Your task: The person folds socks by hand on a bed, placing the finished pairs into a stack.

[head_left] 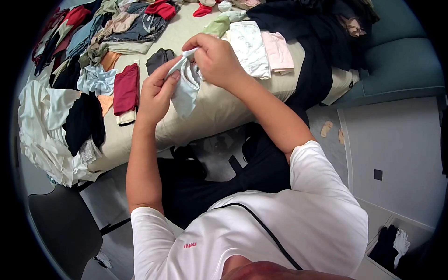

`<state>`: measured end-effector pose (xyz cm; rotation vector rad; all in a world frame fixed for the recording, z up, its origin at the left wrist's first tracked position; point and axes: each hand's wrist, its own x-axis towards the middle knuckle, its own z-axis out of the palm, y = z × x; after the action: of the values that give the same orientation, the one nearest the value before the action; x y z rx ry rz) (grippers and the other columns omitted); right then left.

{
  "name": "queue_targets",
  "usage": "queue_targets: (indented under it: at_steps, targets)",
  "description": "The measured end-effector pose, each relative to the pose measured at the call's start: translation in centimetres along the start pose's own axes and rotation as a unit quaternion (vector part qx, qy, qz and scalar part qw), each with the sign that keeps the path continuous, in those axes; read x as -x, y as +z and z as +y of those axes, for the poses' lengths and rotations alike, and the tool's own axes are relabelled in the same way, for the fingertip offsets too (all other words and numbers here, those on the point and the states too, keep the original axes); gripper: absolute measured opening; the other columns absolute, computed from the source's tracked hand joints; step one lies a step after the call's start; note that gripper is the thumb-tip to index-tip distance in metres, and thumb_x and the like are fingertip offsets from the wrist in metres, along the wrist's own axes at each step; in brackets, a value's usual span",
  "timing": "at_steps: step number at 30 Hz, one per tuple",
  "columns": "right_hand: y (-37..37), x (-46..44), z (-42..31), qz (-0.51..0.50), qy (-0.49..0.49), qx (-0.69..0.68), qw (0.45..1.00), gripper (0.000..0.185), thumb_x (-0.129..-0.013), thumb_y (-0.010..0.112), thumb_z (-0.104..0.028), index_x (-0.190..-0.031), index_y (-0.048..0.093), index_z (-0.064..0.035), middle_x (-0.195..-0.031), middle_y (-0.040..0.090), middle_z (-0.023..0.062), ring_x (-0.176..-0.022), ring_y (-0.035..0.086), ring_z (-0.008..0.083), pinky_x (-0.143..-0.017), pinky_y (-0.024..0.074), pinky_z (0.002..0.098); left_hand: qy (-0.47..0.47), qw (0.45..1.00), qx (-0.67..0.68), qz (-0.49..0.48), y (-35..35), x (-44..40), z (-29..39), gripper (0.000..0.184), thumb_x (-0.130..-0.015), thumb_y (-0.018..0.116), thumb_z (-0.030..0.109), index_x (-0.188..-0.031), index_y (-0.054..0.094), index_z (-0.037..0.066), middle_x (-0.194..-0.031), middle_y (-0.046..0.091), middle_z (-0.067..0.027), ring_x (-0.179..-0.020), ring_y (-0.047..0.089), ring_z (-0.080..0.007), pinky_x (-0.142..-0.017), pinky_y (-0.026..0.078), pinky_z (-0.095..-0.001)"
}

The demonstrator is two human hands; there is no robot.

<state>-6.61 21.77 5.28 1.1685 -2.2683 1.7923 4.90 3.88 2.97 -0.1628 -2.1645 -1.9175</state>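
We see a cream-covered bed (168, 35) across the top, a blue-green sofa (399, 65) at upper right, and loose clothes (84, 42) at upper left, seemingly set apart from folded clothes (250, 50) nearer the edge. At upper centre, the left hand (156, 93) and right hand (217, 58) pinch a pale blue cloth (187, 98) between their fingers (173, 78), probably to control its limpness.

Passable strip of beige cover (173, 31) beyond the left hand (158, 88), folded dark grey garment (158, 59) at its near end, folded maroon garment (126, 88) obstructing leftward, folded white garment (249, 49) obstructing rightward
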Motion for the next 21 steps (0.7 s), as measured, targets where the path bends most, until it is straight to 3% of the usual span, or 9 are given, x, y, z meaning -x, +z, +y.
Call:
queue_targets:
  at_steps: [4, 6, 8, 11, 14, 16, 19, 20, 21]
  targets:
    - [0.1, -0.1, -0.2, -0.012, -0.042, 0.031, 0.999, 0.032, -0.087, 0.056, -0.001, -0.115, 0.072, -0.0005, -0.093, 0.075, 0.0139, -0.089, 0.074, 0.0219, -0.081, 0.0584, 0.0339, 0.025, 1.000, 0.010, -0.008, 0.0, -0.1, 0.2, 0.039, -0.108, 0.056, 0.006, -0.146, 0.060, -0.002, -0.127, 0.071, -0.0058, -0.111, 0.064, -0.0088, -0.095, 0.050, -0.0242]
    - [0.5, -0.1, -0.5, -0.026, -0.184, -0.004, 0.983, 0.033, -0.088, 0.059, -0.002, -0.119, 0.071, 0.0000, -0.098, 0.075, 0.0134, -0.093, 0.074, 0.0239, -0.085, 0.0577, 0.0341, 0.022, 0.998, 0.052, 0.000, 0.3, 0.0, 0.5, 0.034, -0.108, 0.056, 0.005, -0.140, 0.060, -0.003, -0.125, 0.070, -0.0055, -0.109, 0.064, -0.0084, -0.093, 0.050, -0.0244]
    - [-0.2, 0.1, -0.9, -0.069, -0.163, -0.001, 0.984, 0.037, -0.087, 0.063, -0.004, -0.123, 0.070, 0.0000, -0.102, 0.075, 0.0121, -0.095, 0.074, 0.0270, -0.087, 0.0579, 0.0354, 0.019, 0.997, 0.071, 0.001, -0.1, -0.1, -0.1, 0.029, -0.107, 0.057, 0.006, -0.135, 0.059, -0.003, -0.121, 0.070, -0.0051, -0.105, 0.064, -0.0082, -0.091, 0.050, -0.0242]
    - [-0.6, 0.0, -0.7, -0.129, -0.136, 0.008, 0.982, 0.032, -0.086, 0.068, -0.005, -0.118, 0.070, 0.0004, -0.097, 0.075, 0.0100, -0.089, 0.073, 0.0225, -0.081, 0.0579, 0.0323, 0.003, 0.997, 0.078, -0.001, -0.5, 0.0, -0.4, 0.022, -0.107, 0.057, 0.007, -0.127, 0.057, -0.002, -0.114, 0.069, -0.0040, -0.100, 0.063, -0.0078, -0.088, 0.050, -0.0235]
    - [-1.7, -0.5, 0.0, -0.145, 0.078, -0.222, 0.961, 0.018, -0.089, 0.070, -0.002, -0.106, 0.069, 0.0025, -0.088, 0.072, 0.0060, -0.079, 0.070, 0.0088, -0.069, 0.0535, 0.0241, -0.009, 0.996, 0.085, 0.004, -1.6, 0.1, -0.7, 0.021, -0.106, 0.059, 0.009, -0.124, 0.056, 0.000, -0.112, 0.069, -0.0033, -0.098, 0.062, -0.0074, -0.086, 0.049, -0.0224]
    - [-1.9, -1.0, 0.5, -0.082, 0.064, -0.334, 0.937, 0.018, -0.092, 0.072, -0.003, -0.108, 0.070, 0.0039, -0.090, 0.072, 0.0060, -0.085, 0.071, 0.0107, -0.073, 0.0556, 0.0254, -0.009, 0.994, 0.104, 0.013, -1.9, 0.0, -0.8, 0.023, -0.106, 0.060, 0.010, -0.126, 0.057, 0.000, -0.113, 0.069, -0.0032, -0.097, 0.062, -0.0072, -0.086, 0.049, -0.0218]
    - [0.7, -0.8, 0.1, -0.012, 0.044, -0.376, 0.925, 0.022, -0.093, 0.074, -0.006, -0.112, 0.070, 0.0040, -0.095, 0.073, 0.0069, -0.088, 0.070, 0.0117, -0.076, 0.0562, 0.0262, -0.001, 0.987, 0.151, 0.050, -1.8, -0.2, -0.7, 0.026, -0.106, 0.063, 0.014, -0.127, 0.056, 0.000, -0.112, 0.069, -0.0029, -0.096, 0.063, -0.0068, -0.083, 0.049, -0.0216]
    - [0.7, -0.7, 0.3, -0.011, 0.044, -0.376, 0.925, 0.022, -0.093, 0.074, -0.006, -0.112, 0.070, 0.0040, -0.095, 0.073, 0.0069, -0.088, 0.070, 0.0117, -0.076, 0.0562, 0.0262, -0.001, 0.987, 0.151, 0.049, -1.6, -0.3, -0.6, 0.026, -0.106, 0.063, 0.014, -0.127, 0.056, 0.000, -0.112, 0.069, -0.0029, -0.096, 0.063, -0.0068, -0.083, 0.049, -0.0216]
    - [0.5, -0.5, 0.3, -0.092, 0.072, -0.330, 0.937, 0.023, -0.094, 0.074, -0.009, -0.113, 0.070, 0.0039, -0.096, 0.073, 0.0069, -0.089, 0.070, 0.0120, -0.077, 0.0562, 0.0265, -0.005, 0.987, 0.153, 0.044, -1.3, -0.3, -0.4, 0.026, -0.107, 0.062, 0.014, -0.127, 0.056, 0.000, -0.112, 0.069, -0.0025, -0.095, 0.063, -0.0064, -0.083, 0.049, -0.0213]
